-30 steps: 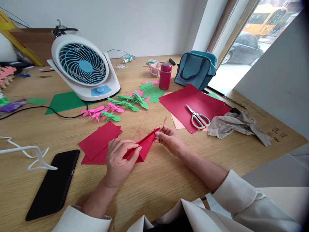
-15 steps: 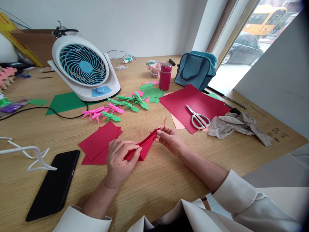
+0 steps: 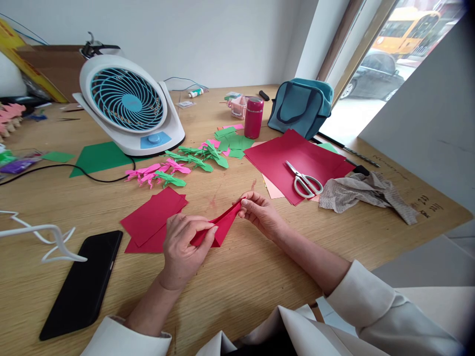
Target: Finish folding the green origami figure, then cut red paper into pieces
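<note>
A folded piece of red paper (image 3: 223,229) is held between my two hands above the wooden table. My left hand (image 3: 188,242) pinches its near left part between thumb and fingers. At its upper right corner, my right hand (image 3: 260,212) grips the edge with thumb and forefinger. The paper has a raised fold and a point facing down. Beside my left hand lie flat red paper sheets (image 3: 150,217), partly overlapping. Beyond my hands are several folded green paper figures (image 3: 202,157) and pink ones (image 3: 150,172).
White scissors (image 3: 304,180) rest on large red sheets (image 3: 274,155) at the right, near a crumpled cloth (image 3: 349,193). Farther back stand a fan (image 3: 129,101), a red flask (image 3: 254,118) and a blue bag (image 3: 300,109). A black phone (image 3: 83,284) lies at the left.
</note>
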A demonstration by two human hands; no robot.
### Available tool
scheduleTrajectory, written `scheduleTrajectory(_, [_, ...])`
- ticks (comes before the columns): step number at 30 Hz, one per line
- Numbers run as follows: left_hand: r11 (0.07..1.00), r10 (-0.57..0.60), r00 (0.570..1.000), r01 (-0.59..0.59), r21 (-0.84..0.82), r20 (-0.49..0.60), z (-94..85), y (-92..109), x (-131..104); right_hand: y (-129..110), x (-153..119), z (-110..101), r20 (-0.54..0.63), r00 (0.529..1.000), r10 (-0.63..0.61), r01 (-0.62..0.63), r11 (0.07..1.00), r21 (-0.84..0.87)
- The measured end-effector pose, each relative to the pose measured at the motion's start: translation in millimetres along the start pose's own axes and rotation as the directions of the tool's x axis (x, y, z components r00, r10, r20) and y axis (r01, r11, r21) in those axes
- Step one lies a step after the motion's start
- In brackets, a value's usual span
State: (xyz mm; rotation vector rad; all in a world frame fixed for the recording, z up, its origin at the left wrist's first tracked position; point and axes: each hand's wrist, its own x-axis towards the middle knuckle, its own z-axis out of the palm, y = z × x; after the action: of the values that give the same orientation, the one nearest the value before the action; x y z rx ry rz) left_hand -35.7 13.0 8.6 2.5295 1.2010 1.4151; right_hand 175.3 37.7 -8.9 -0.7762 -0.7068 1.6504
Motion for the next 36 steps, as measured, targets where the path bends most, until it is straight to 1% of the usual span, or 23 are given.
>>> scheduleTrajectory(21, [1.000,-0.019,1.000,0.019,-0.010,-0.013,-0.4,0.0,0.4,-1.3,-0.7,0.9,-0.026,0.999,-0.022,0.022,1.000,-0.012])
scheduleTrajectory(36, [1.000,-0.015,1.000,0.014,-0.022,-0.020,-1.3,-0.5,0.2,-0.8,-1.7,-0.2,-0.019,0.999,-0.043,0.043,0.999,-0.017])
